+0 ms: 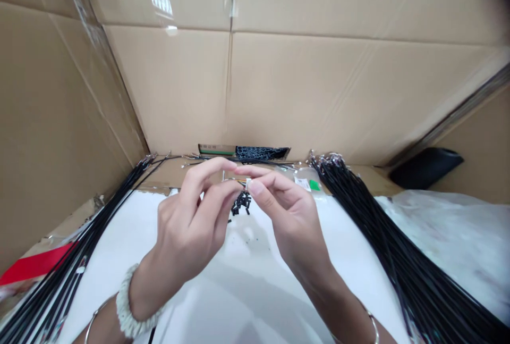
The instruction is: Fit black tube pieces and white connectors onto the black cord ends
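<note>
My left hand (195,211) and my right hand (292,214) meet above the white work surface. Between my right thumb and fingers sits a small white connector (247,183). Thin coloured wires (239,180) run into it from the left, pinched by my left fingers. My two index fingertips touch just above the connector. The wires' far end is hidden behind my left hand. Just beyond and below the fingertips lies a small pile of short black tube pieces (241,203).
Bundles of long black cables flank me, one on the left (95,237) and one on the right (382,227). Cardboard walls (279,89) enclose the surface (247,291). Clear plastic sheeting (446,243) lies at right, near a black object (426,167). A red strip (35,264) is at left.
</note>
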`<move>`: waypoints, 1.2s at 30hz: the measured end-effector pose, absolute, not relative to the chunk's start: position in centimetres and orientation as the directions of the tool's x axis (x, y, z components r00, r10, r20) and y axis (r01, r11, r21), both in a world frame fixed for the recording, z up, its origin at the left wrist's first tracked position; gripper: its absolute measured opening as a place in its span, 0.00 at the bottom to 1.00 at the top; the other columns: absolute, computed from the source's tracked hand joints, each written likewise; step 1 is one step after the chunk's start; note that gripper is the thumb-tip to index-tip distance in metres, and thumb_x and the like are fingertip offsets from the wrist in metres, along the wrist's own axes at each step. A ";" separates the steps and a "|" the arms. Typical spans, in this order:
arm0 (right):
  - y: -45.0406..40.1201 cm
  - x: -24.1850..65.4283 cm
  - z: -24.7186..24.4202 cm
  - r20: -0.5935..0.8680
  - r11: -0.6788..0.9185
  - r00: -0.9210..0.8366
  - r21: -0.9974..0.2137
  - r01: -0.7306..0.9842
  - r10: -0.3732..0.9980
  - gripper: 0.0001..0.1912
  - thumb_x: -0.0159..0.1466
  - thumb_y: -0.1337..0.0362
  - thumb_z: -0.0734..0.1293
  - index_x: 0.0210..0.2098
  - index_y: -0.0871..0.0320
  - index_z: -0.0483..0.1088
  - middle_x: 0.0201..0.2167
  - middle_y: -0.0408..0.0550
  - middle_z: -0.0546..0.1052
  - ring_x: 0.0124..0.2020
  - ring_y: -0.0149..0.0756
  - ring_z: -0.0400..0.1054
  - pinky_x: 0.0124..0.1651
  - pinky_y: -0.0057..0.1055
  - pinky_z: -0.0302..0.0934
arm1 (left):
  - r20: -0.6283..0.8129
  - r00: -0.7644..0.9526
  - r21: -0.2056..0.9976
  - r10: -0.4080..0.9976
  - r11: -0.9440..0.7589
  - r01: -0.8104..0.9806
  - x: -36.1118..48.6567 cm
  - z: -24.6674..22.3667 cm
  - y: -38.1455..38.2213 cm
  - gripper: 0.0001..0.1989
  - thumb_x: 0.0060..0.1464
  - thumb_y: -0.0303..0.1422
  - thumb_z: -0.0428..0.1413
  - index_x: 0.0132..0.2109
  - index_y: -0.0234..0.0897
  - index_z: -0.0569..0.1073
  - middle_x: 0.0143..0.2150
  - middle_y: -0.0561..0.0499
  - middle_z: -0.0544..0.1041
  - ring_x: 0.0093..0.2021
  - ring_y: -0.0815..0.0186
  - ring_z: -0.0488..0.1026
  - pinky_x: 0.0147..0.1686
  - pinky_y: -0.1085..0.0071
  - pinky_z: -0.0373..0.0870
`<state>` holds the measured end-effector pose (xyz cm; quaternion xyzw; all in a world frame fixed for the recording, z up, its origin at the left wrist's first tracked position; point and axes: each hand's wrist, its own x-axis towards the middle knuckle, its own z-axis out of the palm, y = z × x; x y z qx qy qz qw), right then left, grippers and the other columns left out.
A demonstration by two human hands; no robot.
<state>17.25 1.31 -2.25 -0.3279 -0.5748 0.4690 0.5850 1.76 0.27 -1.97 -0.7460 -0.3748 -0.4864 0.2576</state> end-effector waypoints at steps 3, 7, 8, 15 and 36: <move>1.1 17.0 -2.2 0.367 0.355 -0.078 -0.925 -0.135 0.927 0.10 0.68 0.59 0.70 0.30 0.53 0.76 0.49 0.47 0.83 0.56 0.43 0.74 0.55 0.40 0.66 | 0.924 0.221 -0.002 0.311 -0.575 0.818 2.0 -2.1 0.3 0.05 0.61 0.21 0.59 0.40 0.35 0.74 0.48 0.49 0.79 0.23 0.78 0.67 0.19 0.74 0.62; 0.7 16.4 -2.3 0.402 0.396 -0.024 -0.910 -0.124 0.916 0.09 0.68 0.61 0.70 0.30 0.53 0.75 0.48 0.46 0.83 0.56 0.41 0.74 0.56 0.40 0.66 | 0.924 0.196 0.042 0.328 -0.598 0.800 2.2 -2.5 0.4 0.07 0.61 0.20 0.58 0.41 0.36 0.73 0.49 0.48 0.79 0.24 0.76 0.68 0.21 0.73 0.63; 0.6 16.3 -2.3 0.409 0.405 -0.009 -0.906 -0.120 0.912 0.09 0.68 0.62 0.69 0.31 0.53 0.74 0.48 0.45 0.83 0.56 0.41 0.74 0.57 0.40 0.66 | 0.924 0.191 0.053 0.330 -0.605 0.794 2.3 -2.5 0.4 0.07 0.61 0.20 0.58 0.42 0.36 0.73 0.49 0.47 0.79 0.25 0.76 0.70 0.22 0.73 0.63; 0.5 16.3 -2.1 0.404 0.397 -0.028 -0.908 -0.136 0.914 0.09 0.69 0.62 0.69 0.31 0.53 0.74 0.48 0.43 0.83 0.55 0.41 0.75 0.54 0.39 0.68 | 0.918 0.176 0.092 0.355 -0.622 0.778 2.2 -2.4 0.2 0.06 0.63 0.21 0.58 0.43 0.37 0.74 0.49 0.47 0.79 0.28 0.74 0.73 0.24 0.73 0.66; 0.8 16.3 -2.6 0.477 0.468 0.003 -0.861 -0.201 0.879 0.08 0.69 0.64 0.70 0.31 0.53 0.77 0.46 0.42 0.83 0.52 0.38 0.76 0.49 0.38 0.68 | 0.965 0.170 0.017 0.198 -0.698 0.716 2.4 -2.8 1.4 0.06 0.62 0.22 0.57 0.42 0.37 0.74 0.47 0.46 0.80 0.42 0.66 0.77 0.32 0.73 0.73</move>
